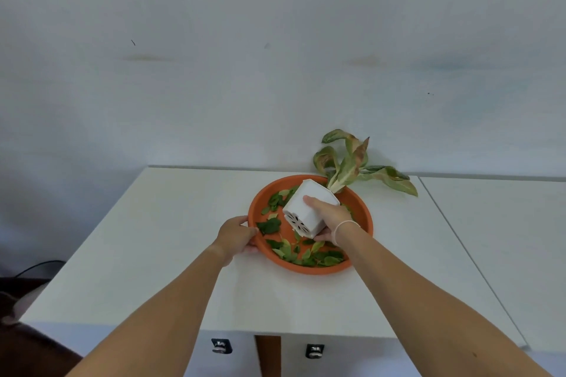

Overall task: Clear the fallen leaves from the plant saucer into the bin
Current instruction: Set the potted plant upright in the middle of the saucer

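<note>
An orange plant saucer [361,208] sits on the white table, with several green fallen leaves [306,255] scattered inside it. A white plant pot [301,208] is tilted steeply away from me above the saucer, its perforated base facing me. The plant [352,162] leans out over the saucer's far rim. My right hand [326,216] grips the pot's side. My left hand [237,236] holds the saucer's left rim. No bin is in view.
The white table [153,239] stands against a pale wall, with a second white surface [505,239] joined on the right. Two metal handles [221,345] are on the front below. A dark cable [39,266] lies at the left.
</note>
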